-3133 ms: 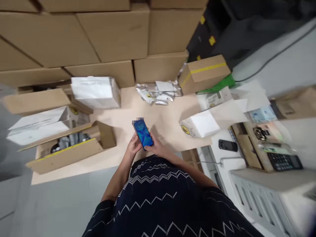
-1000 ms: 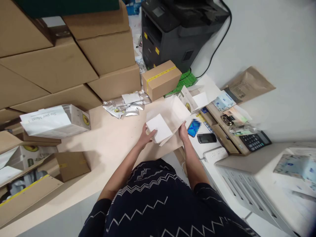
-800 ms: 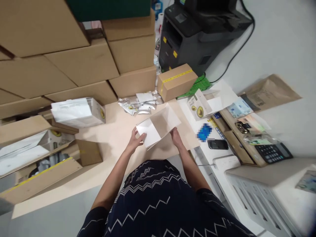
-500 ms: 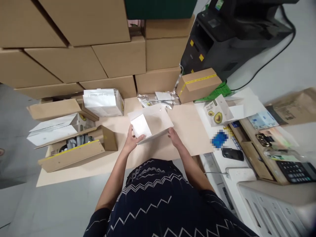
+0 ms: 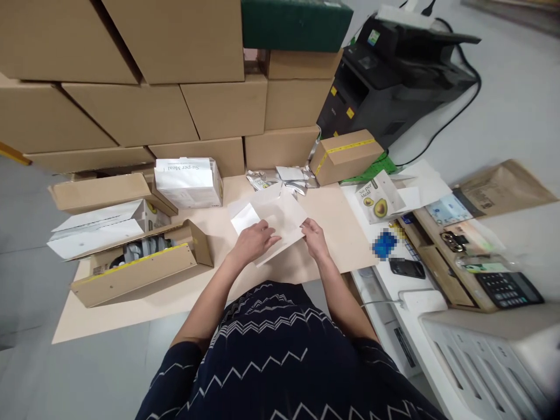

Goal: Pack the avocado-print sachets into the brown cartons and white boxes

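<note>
An open white cardboard box lies in front of me on the pale tabletop, its inside facing up and its flaps folded out. A bright white flap sticks out on its left. My left hand reaches over the near side of the box, fingers apart and slightly bent, with nothing seen in them. At the right corner, my right hand pinches the box's edge between thumb and fingers. Just behind the box lie silvery foil pouches.
Left are a printed white box, another white box and an open brown carton holding dark items. Stacked cartons wall off the back. A taped carton, black printer, phone and calculator are right.
My left hand has let go of the box's left flap and moved right, over the near side. The box's near wall now leans outward. My right hand stays at the right corner.
</note>
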### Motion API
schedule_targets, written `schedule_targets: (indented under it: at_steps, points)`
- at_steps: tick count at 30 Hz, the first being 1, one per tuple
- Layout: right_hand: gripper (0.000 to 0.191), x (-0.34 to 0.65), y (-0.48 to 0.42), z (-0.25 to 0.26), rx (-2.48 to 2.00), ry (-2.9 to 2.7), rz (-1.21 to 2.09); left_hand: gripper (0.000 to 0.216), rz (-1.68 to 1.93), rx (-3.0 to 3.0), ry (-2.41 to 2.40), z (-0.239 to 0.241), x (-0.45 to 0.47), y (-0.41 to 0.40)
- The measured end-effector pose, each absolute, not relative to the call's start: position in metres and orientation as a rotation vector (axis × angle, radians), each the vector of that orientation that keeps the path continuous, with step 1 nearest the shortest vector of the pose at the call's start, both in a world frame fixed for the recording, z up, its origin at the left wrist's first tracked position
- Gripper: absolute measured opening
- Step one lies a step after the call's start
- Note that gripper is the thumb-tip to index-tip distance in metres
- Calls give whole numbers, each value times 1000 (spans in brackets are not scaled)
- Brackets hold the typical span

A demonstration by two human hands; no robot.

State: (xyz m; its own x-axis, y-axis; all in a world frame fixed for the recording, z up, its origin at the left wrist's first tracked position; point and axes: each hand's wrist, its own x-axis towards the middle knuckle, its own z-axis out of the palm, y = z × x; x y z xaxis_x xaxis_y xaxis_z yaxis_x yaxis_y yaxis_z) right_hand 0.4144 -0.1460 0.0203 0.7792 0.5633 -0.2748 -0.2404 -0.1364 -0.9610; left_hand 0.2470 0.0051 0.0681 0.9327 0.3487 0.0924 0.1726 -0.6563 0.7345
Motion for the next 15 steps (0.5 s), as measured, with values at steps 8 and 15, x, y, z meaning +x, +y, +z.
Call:
schedule_targets:
  at_steps: [8, 15]
  points:
    - [57, 410, -172, -3, -1795, -564, 626, 19, 889, 2220, 835, 41, 145, 2]
    - [59, 401, -176, -29, -1958, -595, 634, 34, 570, 2165, 1021, -10, 128, -15]
